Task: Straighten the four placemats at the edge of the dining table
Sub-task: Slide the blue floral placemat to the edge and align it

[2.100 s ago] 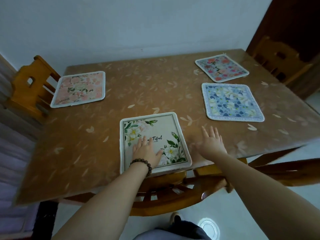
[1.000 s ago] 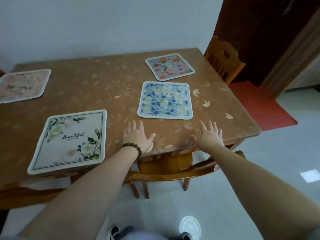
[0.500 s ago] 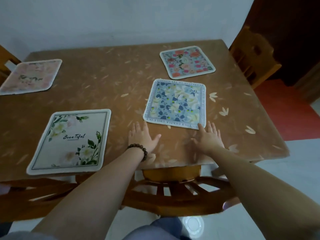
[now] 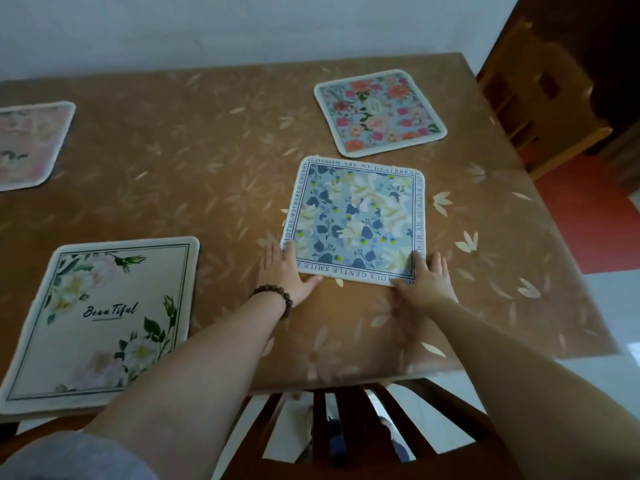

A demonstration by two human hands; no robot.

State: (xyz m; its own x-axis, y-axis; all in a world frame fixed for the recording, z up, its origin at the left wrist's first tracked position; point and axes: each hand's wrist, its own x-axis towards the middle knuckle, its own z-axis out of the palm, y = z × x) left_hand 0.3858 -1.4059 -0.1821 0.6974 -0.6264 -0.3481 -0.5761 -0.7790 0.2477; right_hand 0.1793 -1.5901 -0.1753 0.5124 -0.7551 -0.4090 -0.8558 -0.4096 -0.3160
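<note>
We press our left hand (image 4: pixel 285 271) and right hand (image 4: pixel 424 277), both flat and open, on the 2 near corners of the blue placemat (image 4: pixel 355 220), lying slightly rotated on the worktop (image 4: pixel 207 161).

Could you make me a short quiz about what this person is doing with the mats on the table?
1. Which mat are both hands touching?
2. True or false: the left hand is lifting the white "Beautiful" mat off the table.
3. Where on the mat is the right hand placed: a) far edge, b) near right corner, c) centre?

Key
1. The blue floral mat, which lies well back from the table's near edge. The left hand is at its near left corner.
2. False. That mat lies flat and untouched at the near edge.
3. b. The red rose mat and pink mat lie farther off, untouched.
</note>
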